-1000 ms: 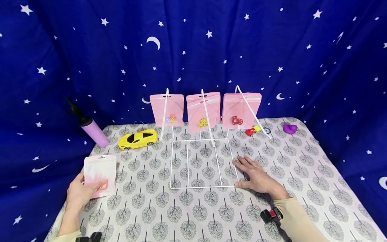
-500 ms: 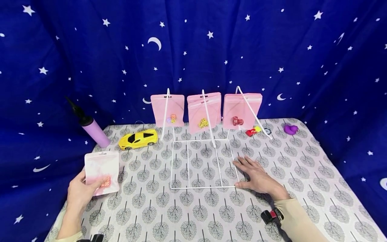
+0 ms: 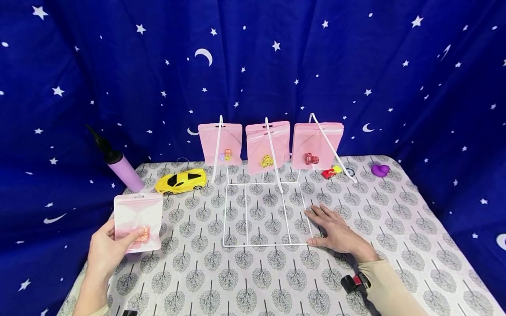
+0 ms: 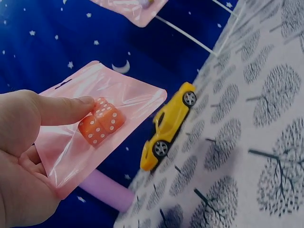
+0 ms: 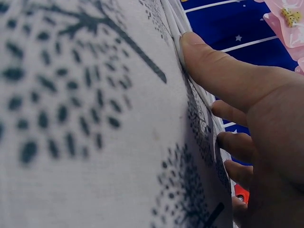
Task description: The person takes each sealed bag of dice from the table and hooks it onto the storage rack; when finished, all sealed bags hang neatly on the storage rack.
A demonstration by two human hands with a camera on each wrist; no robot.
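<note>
My left hand pinches a pink and clear zip bag by its side, thumb in front and fingers behind. Orange dice with white dots show inside the bag, close to the thumb tip. The bag is raised above the table at the left, with its hang hole at the top. My right hand rests with spread fingers at the right side of a white wire rack, its thumb at the front corner. Pink bags with dice hang on the rack's three arms: a left bag, a middle bag and a right bag.
A yellow toy car and a purple hand pump stand at the back left. Behind the rack's right side lie a small red and yellow toy car and a purple duck. A blue starry curtain hangs behind the patterned tablecloth.
My left hand has lifted the bag and carried it slightly to the right, tipping it more upright. The right hand and the rack stay where they were.
</note>
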